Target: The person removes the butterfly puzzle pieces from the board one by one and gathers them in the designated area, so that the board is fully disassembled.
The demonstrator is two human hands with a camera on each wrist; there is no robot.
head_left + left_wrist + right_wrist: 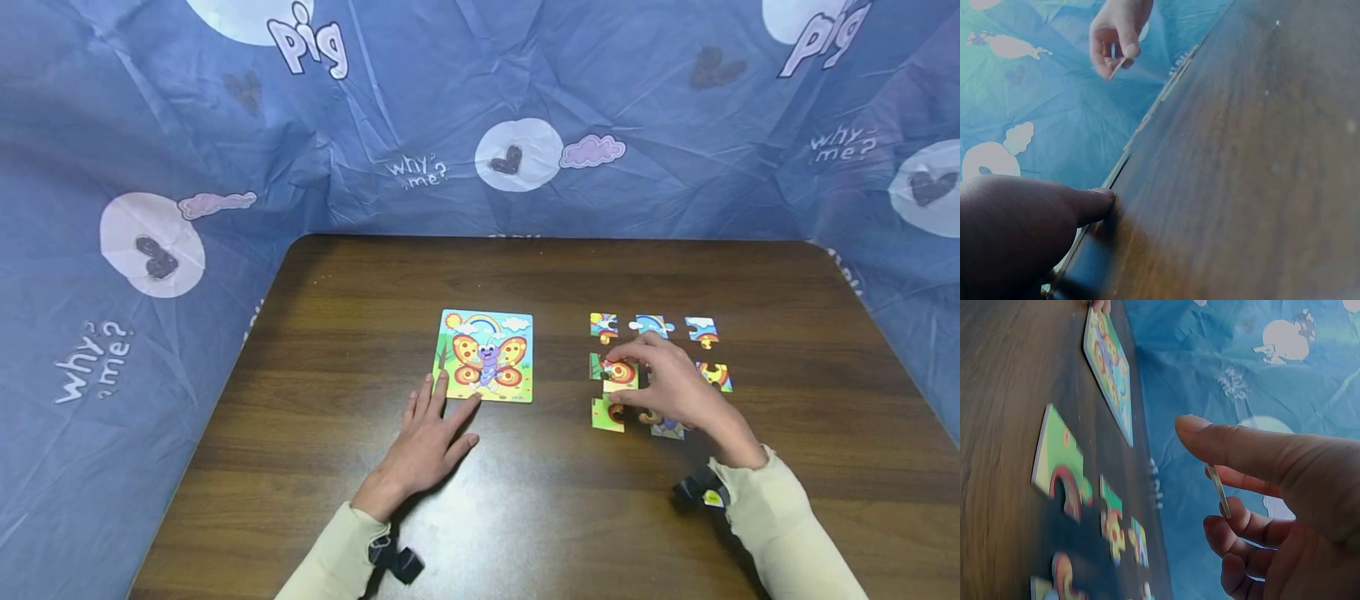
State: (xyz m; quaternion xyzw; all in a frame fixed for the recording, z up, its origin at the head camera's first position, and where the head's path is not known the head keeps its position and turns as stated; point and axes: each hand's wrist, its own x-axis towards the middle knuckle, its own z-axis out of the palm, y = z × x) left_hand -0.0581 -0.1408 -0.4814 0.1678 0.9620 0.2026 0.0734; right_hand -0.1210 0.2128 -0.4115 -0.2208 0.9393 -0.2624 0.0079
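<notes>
My right hand [678,387] pinches a puzzle piece [621,375] between thumb and fingers, raised off the table. In the right wrist view that piece [1219,490] appears edge-on. Below and around it lie loose jigsaw pieces in rough rows, among them a cloud piece [702,327], a rainbow piece [651,323] and a green corner piece [602,413]. The hand partly hides the middle ones. My left hand [420,446] lies spread on the table, fingertips at the lower left edge of a butterfly picture board [489,367].
The brown wooden table [337,317] has rounded far corners. Blue printed cloth [420,100] hangs behind it and along both sides. A black strap device [405,565] is on the left wrist, another [688,493] on the right.
</notes>
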